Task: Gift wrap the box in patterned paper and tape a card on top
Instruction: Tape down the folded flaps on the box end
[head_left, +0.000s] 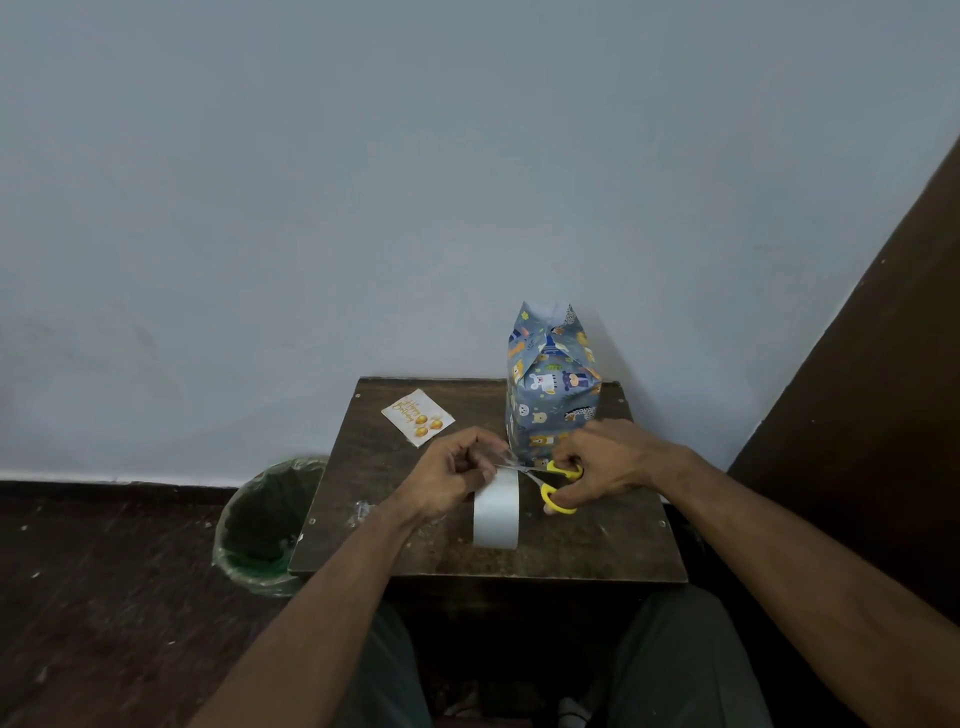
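On top of the small dark brown wooden table (597, 551), a tall box wrapped in blue-grey paper printed with cartoon animals (553, 395) is standing upright at the far right side, close against the pale wall (363, 182), its top paper ends folded up and sitting loose, not flattened. Left of it, apart, a small white card with gold balloons and gold script reading "Happy Birthday" (418, 417) is lying flat and turned at an angle near the far edge. Nearer the person, a wide roll of clear packing tape (496, 512) is standing on its edge mid-table. Left hand (452, 478) is pinching a pulled-out strip of clear tape (506, 460) between thumb and fingers just above the roll. Right hand (602, 467) is gripping yellow-handled scissors (558, 483), fingers curled through the loops, blades pointing left and meeting the strip; cannot tell how far the blades are apart. Small crumpled bits of clear tape (362, 512) are lying near the table's left edge. Down on the dark floor (104, 597), touching the table's left side, a round bin lined with a green plastic bag (260, 525) is sitting; contents too dim to tell.
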